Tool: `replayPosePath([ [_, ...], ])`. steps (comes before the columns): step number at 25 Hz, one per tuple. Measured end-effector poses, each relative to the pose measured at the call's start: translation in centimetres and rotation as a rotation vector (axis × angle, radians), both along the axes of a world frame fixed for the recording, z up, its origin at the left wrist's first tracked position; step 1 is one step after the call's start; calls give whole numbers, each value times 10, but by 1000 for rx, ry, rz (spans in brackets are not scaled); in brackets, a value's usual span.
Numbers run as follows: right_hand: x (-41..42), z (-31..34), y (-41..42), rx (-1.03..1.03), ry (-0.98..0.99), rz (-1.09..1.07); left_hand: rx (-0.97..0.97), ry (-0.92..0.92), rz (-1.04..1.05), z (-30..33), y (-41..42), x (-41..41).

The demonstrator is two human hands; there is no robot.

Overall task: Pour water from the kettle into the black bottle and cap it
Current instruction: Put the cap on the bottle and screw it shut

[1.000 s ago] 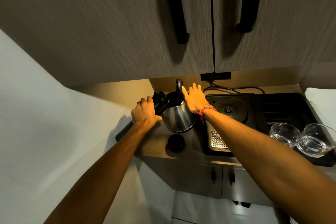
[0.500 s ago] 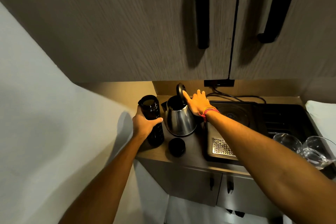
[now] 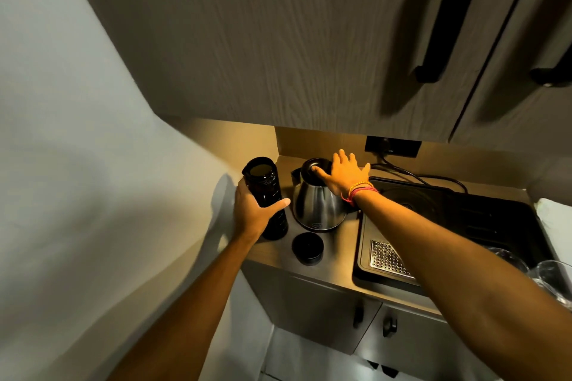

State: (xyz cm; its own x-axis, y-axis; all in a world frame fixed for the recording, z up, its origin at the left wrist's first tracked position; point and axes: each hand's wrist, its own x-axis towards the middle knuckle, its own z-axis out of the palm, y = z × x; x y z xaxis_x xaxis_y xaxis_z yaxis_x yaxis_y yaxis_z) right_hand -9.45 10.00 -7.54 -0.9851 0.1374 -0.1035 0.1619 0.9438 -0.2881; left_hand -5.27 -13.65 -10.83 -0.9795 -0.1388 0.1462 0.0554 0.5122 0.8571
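The black bottle stands upright and uncapped on the counter's left end, mouth open to the top. My left hand is wrapped around its middle. Right beside it stands the steel kettle with its black lid lying down on top. My right hand rests flat on that lid with the fingers spread, holding nothing. The bottle's round black cap lies on the counter in front of the kettle, free of both hands.
A black tray with a metal drip grille and the kettle's base fills the counter to the right. Clear glasses stand at the far right. Overhead cupboards hang low above the counter. A wall closes the left side.
The bottle went from tilted against the kettle to upright on the counter, still in my left hand. The kettle lid, raised before, now lies down under my right hand.
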Motion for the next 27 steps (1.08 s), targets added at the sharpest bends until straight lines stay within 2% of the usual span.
replayPosePath([
  [2,2,-4,-1,29,184,150,-128,215,84,15,0,7],
  [4,6,-8,-2,38,266,323,-274,500,162,35,3,9],
  [6,11,-14,-3,48,262,382,-411,713,74,51,18,10],
  [7,14,-17,-2,52,260,366,-476,741,-44,56,32,11],
  [8,17,-21,-1,61,264,340,-542,695,-166,57,49,14],
  [10,22,-25,0,97,259,302,-617,409,-318,51,82,16],
  [12,23,-26,-2,113,250,289,-676,88,-331,44,101,5],
  [14,21,-26,-4,104,246,280,-775,-79,-353,37,105,-7],
  [19,22,-24,-5,163,203,289,-821,-90,-342,18,106,-12],
  [22,26,-19,-7,168,177,278,-768,-96,-361,16,106,-12],
  [24,41,-23,-8,237,286,318,-679,4,-351,6,97,0],
  [27,79,-56,-15,369,537,626,-671,162,-341,-32,71,36],
])
